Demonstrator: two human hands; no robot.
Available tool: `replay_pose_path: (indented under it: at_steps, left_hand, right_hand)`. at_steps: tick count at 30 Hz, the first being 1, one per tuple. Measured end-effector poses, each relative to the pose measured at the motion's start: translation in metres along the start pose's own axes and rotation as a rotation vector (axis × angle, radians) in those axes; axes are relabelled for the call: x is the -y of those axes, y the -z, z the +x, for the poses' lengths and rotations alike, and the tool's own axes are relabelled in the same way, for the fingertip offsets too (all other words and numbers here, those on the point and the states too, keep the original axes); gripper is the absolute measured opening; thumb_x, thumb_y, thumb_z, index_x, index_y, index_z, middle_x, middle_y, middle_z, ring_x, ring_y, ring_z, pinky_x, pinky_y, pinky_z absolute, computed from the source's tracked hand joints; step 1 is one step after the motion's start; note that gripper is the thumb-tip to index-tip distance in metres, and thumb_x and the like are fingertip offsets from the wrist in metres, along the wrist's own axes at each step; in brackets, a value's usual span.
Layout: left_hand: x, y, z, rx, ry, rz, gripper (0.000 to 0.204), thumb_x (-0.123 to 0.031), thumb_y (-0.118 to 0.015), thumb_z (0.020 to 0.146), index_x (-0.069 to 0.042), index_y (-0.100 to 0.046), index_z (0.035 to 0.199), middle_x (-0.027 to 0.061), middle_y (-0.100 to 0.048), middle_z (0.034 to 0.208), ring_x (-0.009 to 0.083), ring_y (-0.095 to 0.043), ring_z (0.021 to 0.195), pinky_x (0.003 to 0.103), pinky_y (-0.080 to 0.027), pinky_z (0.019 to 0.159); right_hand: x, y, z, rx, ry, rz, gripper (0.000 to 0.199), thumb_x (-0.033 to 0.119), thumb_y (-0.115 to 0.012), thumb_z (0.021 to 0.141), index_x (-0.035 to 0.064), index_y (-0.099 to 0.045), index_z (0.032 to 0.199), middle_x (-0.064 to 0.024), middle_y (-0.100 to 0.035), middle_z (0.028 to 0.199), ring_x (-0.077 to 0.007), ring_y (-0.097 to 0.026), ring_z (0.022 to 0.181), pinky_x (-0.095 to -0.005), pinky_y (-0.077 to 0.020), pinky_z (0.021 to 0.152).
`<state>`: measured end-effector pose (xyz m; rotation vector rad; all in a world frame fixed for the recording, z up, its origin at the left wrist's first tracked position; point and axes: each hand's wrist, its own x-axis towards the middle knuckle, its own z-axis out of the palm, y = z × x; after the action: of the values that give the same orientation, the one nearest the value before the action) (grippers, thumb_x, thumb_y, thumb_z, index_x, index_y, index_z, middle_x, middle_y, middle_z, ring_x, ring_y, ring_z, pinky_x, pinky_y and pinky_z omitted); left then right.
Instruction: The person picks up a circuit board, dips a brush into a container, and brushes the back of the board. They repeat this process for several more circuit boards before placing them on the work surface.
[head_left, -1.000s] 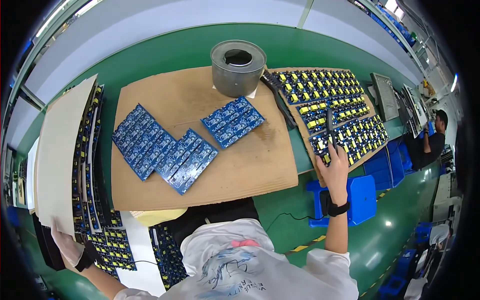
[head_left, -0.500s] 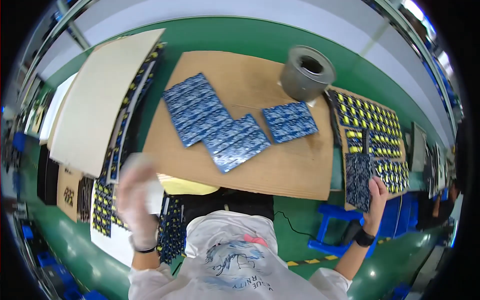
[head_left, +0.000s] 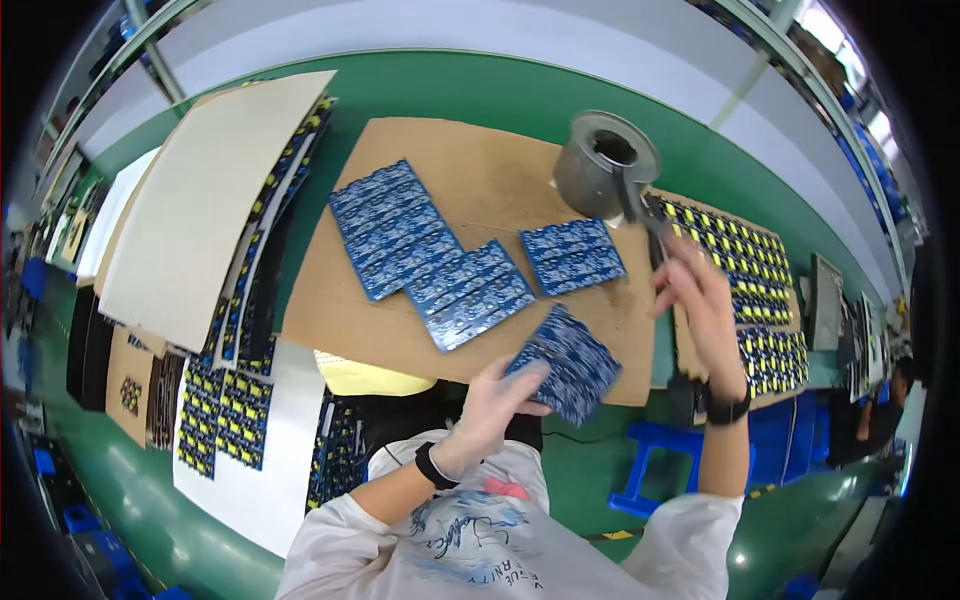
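My left hand [head_left: 505, 405], in a thin pale glove, pinches the near-left edge of a blue printed circuit board panel [head_left: 572, 372], tilted over the near edge of the cardboard [head_left: 480, 170]. My right hand [head_left: 697, 297] is closed around a long dark tool [head_left: 632, 200]. Motion smears the tool, so I cannot tell its kind; its far end overlaps the side of a round grey metal pot [head_left: 605, 165]. More blue panels lie on the cardboard: a long one [head_left: 395, 225] at left, one [head_left: 470, 295] against it, and another [head_left: 572, 257] near the pot.
Circuit boards with yellow parts [head_left: 745, 250] lie in rows at the right. A tall stack topped by a pale sheet [head_left: 205, 200] stands at the left; more yellow-part boards [head_left: 240, 420] rest on a white sheet below. A blue stool [head_left: 650, 470] is at lower right.
My left hand has swung in from the left and now holds the panel that my right hand held at the right. My right hand has moved up toward the pot, gripping a dark tool.
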<state>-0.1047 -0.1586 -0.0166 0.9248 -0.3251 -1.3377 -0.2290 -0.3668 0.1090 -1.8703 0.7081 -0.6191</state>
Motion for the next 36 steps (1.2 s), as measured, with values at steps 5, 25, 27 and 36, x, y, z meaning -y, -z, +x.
replay_pose_path:
  at_steps: [5,25,27,36]
  left_hand:
    - [0.012,-0.016,0.002,0.047,-0.134,-0.432,0.049,-0.032,-0.046,0.096,-0.002,-0.034,0.134,0.0131,-0.055,0.122,0.0271,-0.058,0.106,0.044,-0.044,0.094]
    - [-0.002,-0.019,0.005,0.135,0.138,0.035,0.04,-0.031,-0.048,0.094,0.002,-0.051,0.116,0.0123,-0.06,0.112,0.0259,-0.061,0.103,0.035,-0.047,0.091]
    - [0.0,-0.012,0.013,0.142,0.098,0.024,0.04,-0.031,-0.048,0.094,0.002,-0.05,0.117,0.0124,-0.059,0.113,0.0249,-0.061,0.103,0.036,-0.047,0.091]
    - [-0.011,-0.005,0.03,0.151,0.122,0.059,0.042,-0.024,-0.048,0.095,0.003,-0.044,0.125,0.0108,-0.053,0.121,0.0205,-0.054,0.111,0.039,-0.047,0.093]
  right_hand:
    - [0.033,0.037,0.083,-0.078,0.382,-0.801,0.028,0.003,-0.051,0.086,0.0066,-0.063,0.11,-0.0145,-0.066,0.087,-0.025,-0.064,0.072,-0.035,-0.0498,0.065]
    - [0.01,-0.005,0.194,-0.054,0.308,-1.338,0.017,0.01,-0.06,0.072,0.0121,-0.071,0.086,-0.0164,-0.067,0.084,-0.0334,-0.064,0.083,-0.0421,-0.0527,0.073]
    - [0.017,0.009,0.179,-0.106,0.249,-1.245,0.015,0.01,-0.06,0.074,0.0101,-0.07,0.085,-0.0174,-0.066,0.085,-0.0359,-0.063,0.084,-0.043,-0.0521,0.073]
    - [-0.041,0.02,0.101,-0.305,0.434,-0.952,0.027,0.007,-0.052,0.083,0.0045,-0.058,0.109,-0.0212,-0.064,0.083,-0.0398,-0.061,0.08,-0.044,-0.0485,0.069]
